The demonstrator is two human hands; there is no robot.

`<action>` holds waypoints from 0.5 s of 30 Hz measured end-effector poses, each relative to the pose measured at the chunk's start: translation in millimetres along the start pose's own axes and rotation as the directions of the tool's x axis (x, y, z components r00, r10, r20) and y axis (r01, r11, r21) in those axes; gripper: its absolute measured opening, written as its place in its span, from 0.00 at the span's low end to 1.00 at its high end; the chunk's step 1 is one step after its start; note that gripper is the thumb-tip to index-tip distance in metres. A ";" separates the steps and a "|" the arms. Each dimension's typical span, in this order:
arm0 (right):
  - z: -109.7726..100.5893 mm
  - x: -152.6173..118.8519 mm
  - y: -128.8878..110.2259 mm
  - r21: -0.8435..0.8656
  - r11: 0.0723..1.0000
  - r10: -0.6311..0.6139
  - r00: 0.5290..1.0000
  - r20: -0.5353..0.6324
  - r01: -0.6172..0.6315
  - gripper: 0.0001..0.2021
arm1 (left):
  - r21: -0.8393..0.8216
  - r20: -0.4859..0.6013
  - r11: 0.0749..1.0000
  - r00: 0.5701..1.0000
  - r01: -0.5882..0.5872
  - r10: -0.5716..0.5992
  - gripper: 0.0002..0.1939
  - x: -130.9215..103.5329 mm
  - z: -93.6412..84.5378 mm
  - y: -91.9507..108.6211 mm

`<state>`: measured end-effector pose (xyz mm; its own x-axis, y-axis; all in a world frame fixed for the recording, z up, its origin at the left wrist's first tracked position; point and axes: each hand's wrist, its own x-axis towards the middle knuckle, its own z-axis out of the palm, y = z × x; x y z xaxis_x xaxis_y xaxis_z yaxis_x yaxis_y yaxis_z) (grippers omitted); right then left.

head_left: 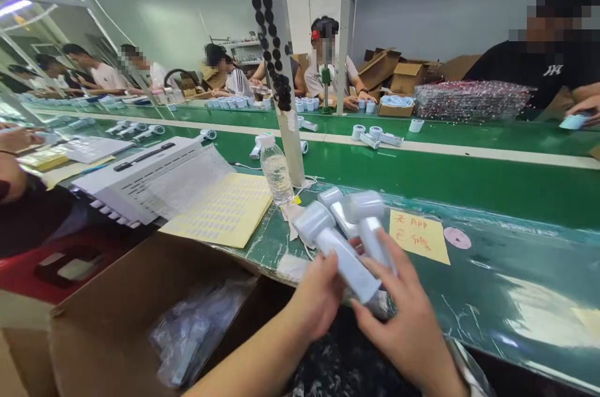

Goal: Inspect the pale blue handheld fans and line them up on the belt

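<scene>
My left hand (315, 302) is closed around the handle of a pale blue plastic device (345, 262) with a round cylindrical head, tilted up to the left. My right hand (407, 309) grips a second device of the same kind (372, 231), slightly blurred, by its handle close beside the first. A third device (330, 198) shows just behind these two; whether it rests on the bench is partly hidden. Both hands are over the near edge of the green bench (473, 284). A clear water bottle (276, 172) stands behind and left of the held devices.
Yellow label sheets (220, 212) lie beside a white slotted machine (135, 175). Below sits an open cardboard box (103, 322) with clear plastic bags (201, 328). A grey post (285, 72) rises near the bottle. More devices (377, 134) lie on the green belt (445, 172); several people work beyond.
</scene>
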<state>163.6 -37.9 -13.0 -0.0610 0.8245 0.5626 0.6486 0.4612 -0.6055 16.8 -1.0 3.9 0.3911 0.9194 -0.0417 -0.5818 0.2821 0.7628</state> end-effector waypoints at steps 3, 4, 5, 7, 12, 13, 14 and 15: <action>18.0 -3.6 -18.0 -0.054 0.985 -0.160 0.983 0.086 0.165 0.28 | -0.111 -0.044 0.993 0.998 0.049 -0.054 0.24 -5.4 -14.4 9.5; 21.5 -4.4 -22.4 -0.044 0.979 -0.192 0.973 0.128 0.199 0.31 | -0.097 -0.051 0.995 0.998 0.033 -0.038 0.22 -6.9 -21.3 13.0; 23.3 -4.4 -26.2 -0.013 0.974 -0.221 0.959 0.177 0.227 0.32 | -0.056 -0.047 0.998 0.998 0.026 -0.028 0.20 -8.2 -28.2 16.3; 21.3 -1.2 -30.8 0.112 0.961 -0.274 0.924 0.266 0.253 0.22 | 0.057 -0.025 0.998 0.999 0.025 -0.024 0.20 -9.1 -40.5 22.4; -4.0 24.8 -2.7 0.214 0.977 -0.049 0.951 0.304 -0.018 0.14 | 0.161 -0.046 0.987 0.999 -0.012 0.020 0.19 -1.6 -56.2 34.9; -7.6 31.9 11.0 0.093 0.989 0.092 0.965 0.243 -0.118 0.15 | 0.190 -0.069 0.981 0.996 -0.049 0.063 0.19 0.2 -57.6 36.7; -9.2 39.0 26.0 -0.092 0.968 0.245 0.960 0.132 -0.234 0.15 | 0.232 -0.092 0.970 0.991 -0.078 0.102 0.19 1.4 -58.6 38.2; -8.7 45.7 41.1 -0.192 0.935 0.313 0.948 0.054 -0.297 0.13 | 0.274 -0.111 0.957 0.985 -0.095 0.129 0.19 1.9 -59.2 39.3</action>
<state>194.1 15.8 -7.3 0.1041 0.9437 0.3139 0.7706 0.1230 -0.6254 -47.5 28.0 -4.4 0.2312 0.9728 -0.0140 -0.3985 0.1078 0.9108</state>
